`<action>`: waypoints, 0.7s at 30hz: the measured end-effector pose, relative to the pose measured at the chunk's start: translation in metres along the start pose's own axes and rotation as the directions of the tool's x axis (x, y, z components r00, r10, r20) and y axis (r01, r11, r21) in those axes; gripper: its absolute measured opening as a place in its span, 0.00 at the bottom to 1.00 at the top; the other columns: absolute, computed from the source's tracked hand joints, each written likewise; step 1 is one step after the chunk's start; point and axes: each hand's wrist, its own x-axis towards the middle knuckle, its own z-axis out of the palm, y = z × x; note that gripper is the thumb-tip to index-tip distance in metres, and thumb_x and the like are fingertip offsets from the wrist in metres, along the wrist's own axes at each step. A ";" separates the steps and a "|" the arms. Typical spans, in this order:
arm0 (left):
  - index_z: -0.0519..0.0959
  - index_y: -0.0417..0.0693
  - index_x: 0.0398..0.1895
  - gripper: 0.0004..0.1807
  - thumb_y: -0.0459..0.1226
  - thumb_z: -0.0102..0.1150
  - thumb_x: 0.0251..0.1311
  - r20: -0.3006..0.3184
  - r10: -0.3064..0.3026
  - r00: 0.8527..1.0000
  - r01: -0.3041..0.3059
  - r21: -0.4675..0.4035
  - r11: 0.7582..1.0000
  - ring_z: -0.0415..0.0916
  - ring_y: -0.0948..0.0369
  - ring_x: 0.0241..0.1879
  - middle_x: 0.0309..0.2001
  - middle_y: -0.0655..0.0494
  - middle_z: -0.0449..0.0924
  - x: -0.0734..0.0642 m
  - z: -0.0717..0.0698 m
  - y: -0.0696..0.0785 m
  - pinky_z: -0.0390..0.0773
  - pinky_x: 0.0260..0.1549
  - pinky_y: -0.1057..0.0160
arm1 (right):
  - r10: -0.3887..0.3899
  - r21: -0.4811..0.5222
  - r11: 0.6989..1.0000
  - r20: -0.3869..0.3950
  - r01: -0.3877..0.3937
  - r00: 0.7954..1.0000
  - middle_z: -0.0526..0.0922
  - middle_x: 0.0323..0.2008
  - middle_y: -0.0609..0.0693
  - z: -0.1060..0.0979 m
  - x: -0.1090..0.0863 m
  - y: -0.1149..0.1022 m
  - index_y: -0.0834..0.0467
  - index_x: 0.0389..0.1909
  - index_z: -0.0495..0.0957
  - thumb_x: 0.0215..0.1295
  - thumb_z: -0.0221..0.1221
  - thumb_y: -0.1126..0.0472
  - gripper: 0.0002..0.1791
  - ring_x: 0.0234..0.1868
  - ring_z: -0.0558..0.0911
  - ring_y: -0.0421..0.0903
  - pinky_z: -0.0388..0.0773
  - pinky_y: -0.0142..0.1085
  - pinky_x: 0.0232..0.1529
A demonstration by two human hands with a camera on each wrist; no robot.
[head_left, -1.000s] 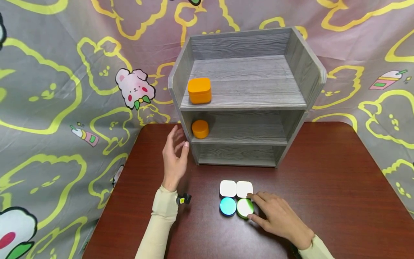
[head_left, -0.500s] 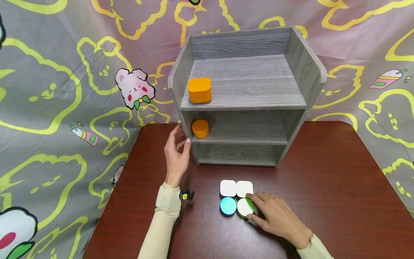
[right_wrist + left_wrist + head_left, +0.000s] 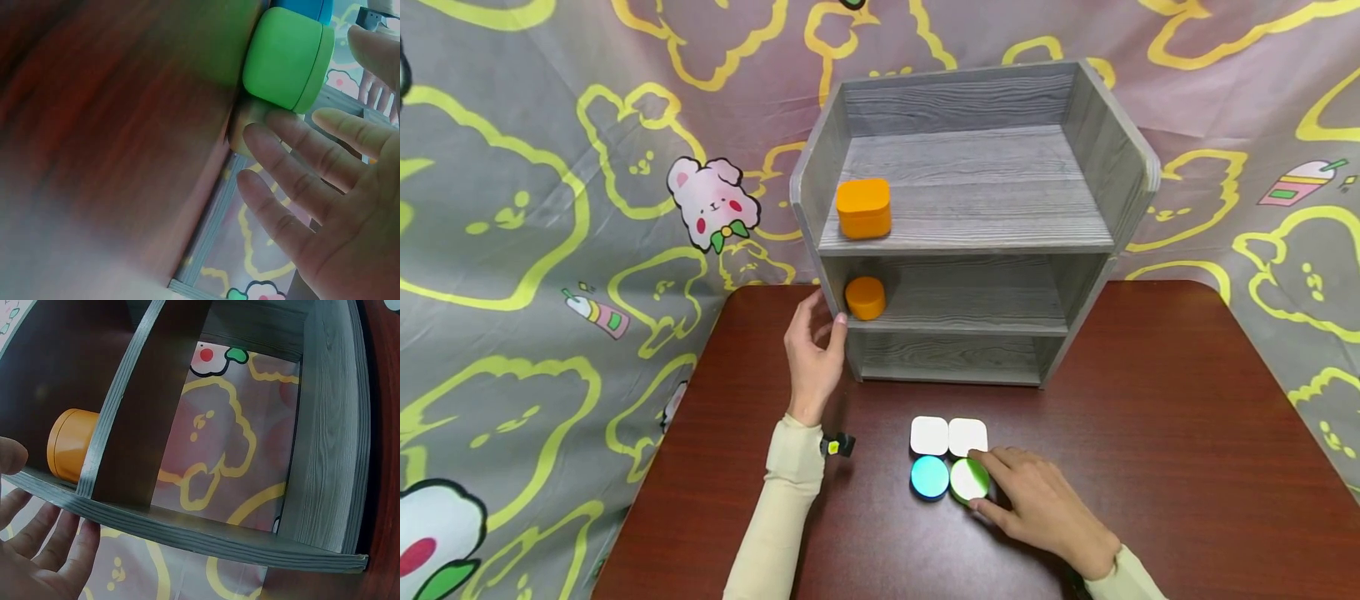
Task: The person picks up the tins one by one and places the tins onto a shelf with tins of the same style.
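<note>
In the head view my left hand (image 3: 814, 358) is at the left side panel of a grey wooden shelf unit (image 3: 955, 329). Its fingers lie along the panel's outer side, thumb at the front edge; whether they press cannot be told. Near it, an orange round container (image 3: 865, 298) stands on the middle shelf, also visible in the left wrist view (image 3: 70, 444). My right hand (image 3: 1045, 508) spreads thumb and index finger beside a green round container (image 3: 970, 480); the right wrist view shows the thumb apart from this green container (image 3: 284, 59). A blue round container (image 3: 929, 477) stands beside it.
Two white-topped square containers (image 3: 929, 436) sit behind the round ones on the dark red table (image 3: 1165, 433). An orange square container (image 3: 864, 208) stands at the left of the top shelf. Patterned cloth (image 3: 550, 192) hangs around the table.
My left hand has moved slightly right and forward, its thumb coming to the shelf's side panel. The right hand has barely moved, and the containers have stayed in place.
</note>
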 end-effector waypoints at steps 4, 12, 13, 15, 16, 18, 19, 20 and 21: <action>0.76 0.32 0.64 0.23 0.24 0.62 0.65 -0.016 0.000 1.000 0.000 0.000 1.000 0.82 0.41 0.53 0.54 0.32 0.81 0.002 0.001 -0.019 0.82 0.47 0.73 | -0.014 0.002 1.000 -0.012 0.014 1.000 0.88 0.40 0.44 0.001 0.001 -0.001 0.53 0.58 0.82 0.51 0.76 0.42 0.34 0.39 0.86 0.42 0.85 0.40 0.40; 0.80 0.42 0.63 0.21 0.28 0.64 0.67 -0.018 0.037 0.999 -0.037 -0.006 0.999 0.83 0.52 0.50 0.52 0.42 0.84 0.005 -0.001 -0.028 0.85 0.46 0.72 | -0.002 -0.008 1.000 -0.009 0.002 1.000 0.89 0.43 0.46 0.003 0.003 -0.003 0.53 0.57 0.82 0.50 0.76 0.40 0.35 0.41 0.88 0.44 0.86 0.42 0.41; 0.80 0.42 0.63 0.21 0.28 0.64 0.67 -0.019 0.039 0.999 -0.039 -0.009 0.999 0.84 0.52 0.50 0.52 0.42 0.85 0.005 -0.001 -0.028 0.85 0.46 0.73 | -0.001 -0.010 1.000 -0.010 0.001 1.000 0.89 0.42 0.46 0.003 0.003 -0.003 0.53 0.57 0.82 0.50 0.77 0.40 0.35 0.41 0.88 0.44 0.86 0.41 0.41; 0.80 0.38 0.62 0.21 0.27 0.63 0.67 -0.020 0.031 0.999 -0.031 -0.015 0.999 0.84 0.49 0.50 0.52 0.39 0.84 0.005 0.000 -0.023 0.84 0.46 0.73 | -0.002 -0.012 1.000 -0.010 0.002 1.000 0.89 0.42 0.46 0.004 0.004 -0.003 0.53 0.56 0.83 0.49 0.77 0.40 0.35 0.41 0.88 0.43 0.86 0.41 0.40; 0.79 0.36 0.62 0.20 0.26 0.63 0.66 -0.021 0.025 0.999 -0.026 -0.017 1.000 0.84 0.47 0.50 0.52 0.37 0.84 0.005 0.000 -0.018 0.84 0.46 0.73 | -0.001 -0.013 1.000 -0.009 0.001 1.000 0.89 0.42 0.46 0.004 0.005 -0.003 0.53 0.56 0.83 0.48 0.77 0.40 0.35 0.41 0.88 0.43 0.86 0.41 0.40; 0.79 0.32 0.61 0.20 0.24 0.62 0.66 -0.023 0.021 1.000 -0.022 -0.021 1.000 0.83 0.43 0.50 0.52 0.34 0.83 0.005 0.001 -0.007 0.84 0.46 0.72 | 0.001 -0.015 1.000 -0.005 -0.001 1.000 0.89 0.42 0.46 0.004 0.005 -0.002 0.53 0.55 0.83 0.47 0.78 0.39 0.36 0.41 0.88 0.43 0.86 0.41 0.40; 0.78 0.31 0.61 0.20 0.23 0.61 0.66 -0.024 0.020 1.000 -0.021 -0.023 1.000 0.83 0.41 0.50 0.51 0.32 0.83 0.005 0.001 -0.002 0.84 0.46 0.72 | 0.002 -0.014 1.000 -0.003 -0.002 1.000 0.89 0.42 0.46 0.005 0.006 -0.002 0.53 0.55 0.83 0.47 0.78 0.39 0.36 0.41 0.88 0.43 0.86 0.41 0.40; 0.78 0.29 0.60 0.20 0.22 0.61 0.65 -0.025 0.019 1.000 -0.019 -0.024 1.000 0.83 0.40 0.49 0.51 0.31 0.82 0.004 0.001 0.003 0.84 0.46 0.72 | 0.005 -0.011 1.000 0.001 -0.005 1.000 0.89 0.42 0.46 0.005 0.006 -0.002 0.53 0.55 0.83 0.47 0.78 0.39 0.36 0.41 0.88 0.43 0.86 0.41 0.40; 0.78 0.28 0.60 0.20 0.22 0.60 0.65 -0.026 0.021 0.999 -0.022 -0.027 0.999 0.83 0.39 0.49 0.51 0.30 0.82 0.004 0.001 0.008 0.84 0.46 0.72 | 0.007 -0.008 1.000 0.005 -0.007 1.000 0.89 0.42 0.46 0.005 0.006 -0.002 0.53 0.55 0.83 0.47 0.78 0.39 0.36 0.42 0.88 0.43 0.86 0.42 0.40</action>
